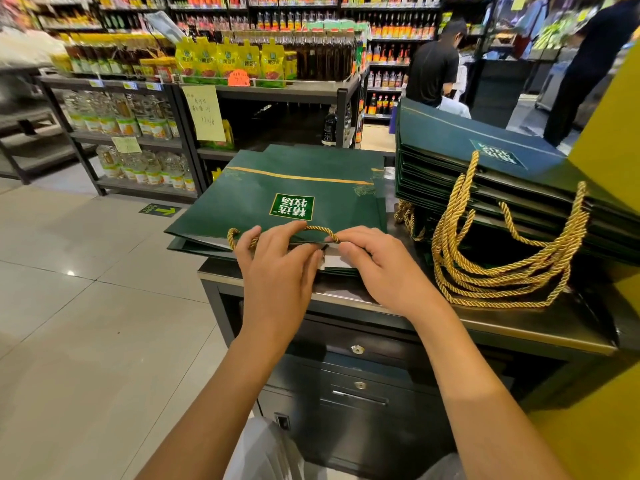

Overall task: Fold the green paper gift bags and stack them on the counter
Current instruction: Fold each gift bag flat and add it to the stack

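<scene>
A flat dark green gift bag [287,188] with a gold stripe and a white-lettered label lies on the counter [519,327], on top of other flat bags. Its gold rope handle [322,231] arches over the near, open edge. My left hand [277,268] grips that near edge, fingers curled over the rope and the paper. My right hand [381,265] grips the same edge just to the right, with the thumb at the bag's mouth. To the right stands a tall stack of folded green bags [485,161], their gold handles [502,251] hanging over the counter.
The dark counter has drawers with locks [357,349] below its front. A yellow wall [609,133] bounds the right side. Store shelves with oil bottles [131,119] and yellow pouches [225,60] stand behind. Two people [433,71] stand at the back right. Tiled floor lies to the left.
</scene>
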Tool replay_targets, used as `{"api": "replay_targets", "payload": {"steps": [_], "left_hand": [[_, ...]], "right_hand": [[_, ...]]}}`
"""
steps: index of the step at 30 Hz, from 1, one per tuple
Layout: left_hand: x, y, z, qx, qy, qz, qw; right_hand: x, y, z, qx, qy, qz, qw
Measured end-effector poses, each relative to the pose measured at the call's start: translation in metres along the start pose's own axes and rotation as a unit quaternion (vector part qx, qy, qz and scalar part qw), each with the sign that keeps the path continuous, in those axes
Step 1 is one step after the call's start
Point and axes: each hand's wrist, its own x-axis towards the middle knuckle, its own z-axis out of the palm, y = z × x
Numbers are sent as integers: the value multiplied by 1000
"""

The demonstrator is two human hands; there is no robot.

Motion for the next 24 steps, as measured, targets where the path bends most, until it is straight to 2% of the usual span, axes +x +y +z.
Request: {"api": "replay_targets", "payload": {"steps": [6,11,18,24], "left_hand": [[3,8,5,10,3,-34,999],[4,9,5,10,4,-15,1000],[-4,-2,-14,-46,-78,14,996],[-12,-12,-27,-139,-137,-7,981]], "right_hand": [[-1,1,-2,23,5,17,1000],[-1,1,-4,42,0,26,999],[-2,0,-3,18,-9,19,1000],[-2,-3,-5,42,-18,42,998]]}}
